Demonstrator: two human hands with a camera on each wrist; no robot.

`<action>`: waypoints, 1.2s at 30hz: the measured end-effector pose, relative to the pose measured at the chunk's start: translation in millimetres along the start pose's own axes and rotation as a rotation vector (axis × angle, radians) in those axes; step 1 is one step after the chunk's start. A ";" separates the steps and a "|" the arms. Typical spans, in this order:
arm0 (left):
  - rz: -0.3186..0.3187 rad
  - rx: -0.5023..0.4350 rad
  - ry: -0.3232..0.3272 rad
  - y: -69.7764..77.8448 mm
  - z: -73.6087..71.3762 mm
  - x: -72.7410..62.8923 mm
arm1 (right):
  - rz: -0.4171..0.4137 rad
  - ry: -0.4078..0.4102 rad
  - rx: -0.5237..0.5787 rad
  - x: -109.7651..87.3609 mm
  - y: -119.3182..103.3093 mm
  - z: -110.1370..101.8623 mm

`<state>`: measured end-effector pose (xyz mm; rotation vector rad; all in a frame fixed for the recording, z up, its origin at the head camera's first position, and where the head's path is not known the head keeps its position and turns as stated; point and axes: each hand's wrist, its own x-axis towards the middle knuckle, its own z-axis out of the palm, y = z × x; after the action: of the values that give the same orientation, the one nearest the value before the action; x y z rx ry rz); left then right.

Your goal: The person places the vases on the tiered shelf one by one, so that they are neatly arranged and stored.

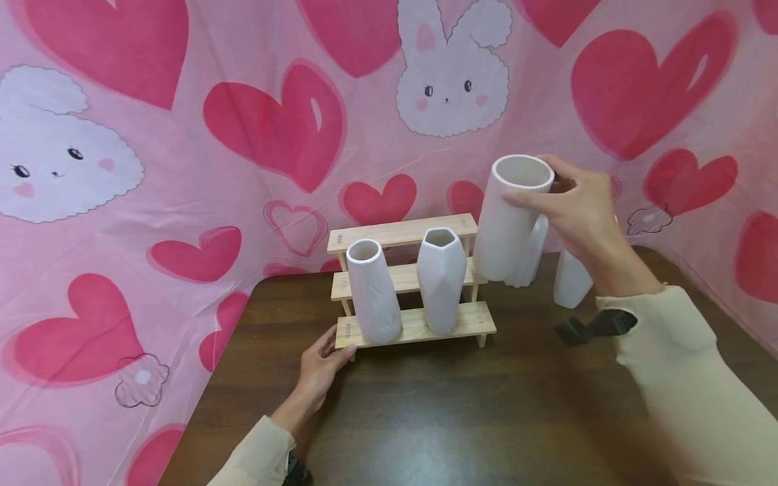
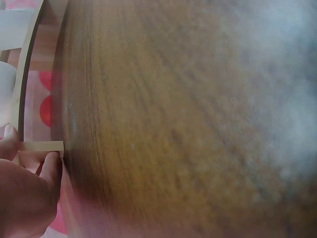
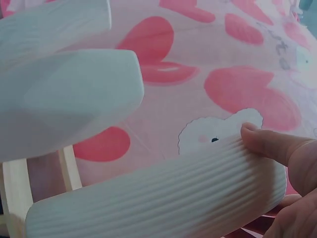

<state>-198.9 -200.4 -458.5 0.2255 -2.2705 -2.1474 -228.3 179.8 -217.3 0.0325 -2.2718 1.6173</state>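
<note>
My right hand (image 1: 577,206) grips a wide, ribbed white vase (image 1: 507,233) near its rim, thumb on the near side. The ribbing of this vase (image 3: 163,193) shows plainly in the right wrist view. Its base overlaps the right end of the wooden three-step stand (image 1: 398,233) in the head view. With thumb and fingers, my left hand (image 1: 319,371) holds the stand's front left corner, beside a short leg (image 2: 44,146). On the lowest step, a slim round white vase (image 1: 373,293) stands at left and a faceted white vase (image 1: 440,283) at right.
Right of the stand, another white vase (image 1: 571,280) is partly hidden by my right hand. A further white piece (image 1: 536,250) shows behind the gripped vase. The dark wooden table (image 1: 425,412) meets a pink heart-patterned cloth (image 1: 273,40) at its back and sides.
</note>
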 end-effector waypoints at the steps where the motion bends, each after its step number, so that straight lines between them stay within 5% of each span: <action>1: -0.001 0.000 0.001 -0.2 0.0 -0.2 | 0.011 -0.003 -0.002 1.0 -1.9 1.4; 18: -0.010 -0.018 -0.006 -1.7 1.5 -0.6 | -0.029 -0.057 0.124 14.5 -32.1 30.0; 26: -0.012 -0.014 0.001 -1.9 -1.5 -0.2 | -0.122 -0.043 0.226 17.7 -41.8 46.8; 36: -0.009 -0.012 -0.003 -0.1 -0.6 0.7 | -0.098 -0.067 0.189 19.8 -56.7 64.5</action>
<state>-199.5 -201.1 -458.6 0.2334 -2.2613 -2.1670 -251.9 104.3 -178.3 0.2444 -2.1218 1.7969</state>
